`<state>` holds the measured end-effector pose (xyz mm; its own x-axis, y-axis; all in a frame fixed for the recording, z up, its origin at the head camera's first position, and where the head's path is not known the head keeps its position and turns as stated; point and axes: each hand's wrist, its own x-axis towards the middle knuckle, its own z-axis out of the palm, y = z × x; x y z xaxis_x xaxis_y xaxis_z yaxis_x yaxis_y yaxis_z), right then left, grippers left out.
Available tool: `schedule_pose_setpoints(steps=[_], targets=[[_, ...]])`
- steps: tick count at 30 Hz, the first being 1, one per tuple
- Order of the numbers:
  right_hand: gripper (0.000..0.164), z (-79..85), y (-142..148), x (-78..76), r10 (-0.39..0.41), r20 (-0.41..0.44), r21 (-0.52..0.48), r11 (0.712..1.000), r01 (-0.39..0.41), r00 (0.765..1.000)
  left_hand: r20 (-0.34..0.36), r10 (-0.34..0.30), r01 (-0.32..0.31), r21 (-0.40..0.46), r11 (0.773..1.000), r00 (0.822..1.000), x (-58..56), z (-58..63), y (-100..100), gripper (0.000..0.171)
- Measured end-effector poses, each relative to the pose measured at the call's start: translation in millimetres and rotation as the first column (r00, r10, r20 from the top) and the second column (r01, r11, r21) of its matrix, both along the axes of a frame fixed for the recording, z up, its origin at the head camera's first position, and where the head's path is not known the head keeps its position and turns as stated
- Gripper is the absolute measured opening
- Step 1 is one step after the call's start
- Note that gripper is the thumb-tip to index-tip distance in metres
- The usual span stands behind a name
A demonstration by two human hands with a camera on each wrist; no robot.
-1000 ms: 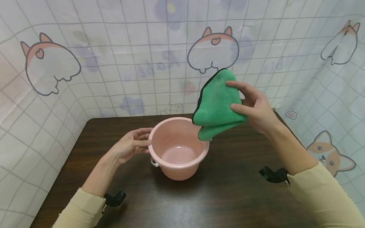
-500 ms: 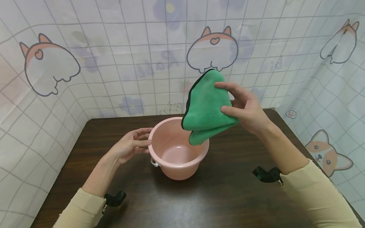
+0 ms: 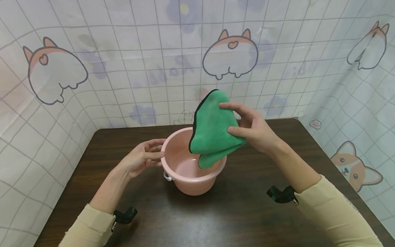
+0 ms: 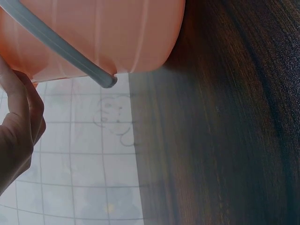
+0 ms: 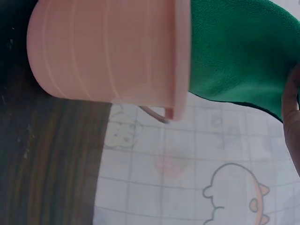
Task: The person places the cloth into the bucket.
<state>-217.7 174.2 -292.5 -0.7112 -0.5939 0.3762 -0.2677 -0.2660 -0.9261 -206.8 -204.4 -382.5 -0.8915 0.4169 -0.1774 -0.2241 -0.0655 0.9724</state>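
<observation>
A pink bucket (image 3: 193, 187) with ribbed walls stands upright on the dark wooden table. My left hand (image 3: 139, 158) touches the outside of its rim, thumb and fingers spread along the left side. In the left wrist view, bent fingers (image 4: 21, 110) rest near the bucket wall, beside the pale bail handle (image 4: 61, 44). Above the mouth, my right hand (image 3: 254, 128) pinches a folded green cloth (image 3: 213, 125) with black edging. The cloth's lower fold (image 3: 211, 159) overlaps the bucket's opening. In the right wrist view the cloth shows just over the rim (image 5: 182, 61).
The dark table (image 3: 197, 223) reaches a white grid-patterned curtain (image 3: 148, 92) with cartoon animals, hanging behind and at both sides. Black wrist devices (image 3: 282, 194) sit on both forearms by the cream sleeves.
My right hand has carried the green cloth leftward and downward, from beside the bucket to over its mouth. The left hand and the bucket have stayed in place.
</observation>
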Motion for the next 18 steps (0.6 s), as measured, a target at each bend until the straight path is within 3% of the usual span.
schedule_pose_setpoints(steps=[11,18], targets=[[0.056,-22.7,-9.2,-2.9,0.013,0.004,0.012,1.0,-0.013,1.0,0.001,0.008,-0.008,-0.004,1.0,1.0,-0.5,-0.3,0.3,0.064],[0.056,-38.5,-13.0,-1.9,0.001,0.07,0.048,0.999,-0.005,0.998,0.0,0.011,-0.011,-0.003,1.0,1.0,-0.5,-0.8,0.2,0.063]])
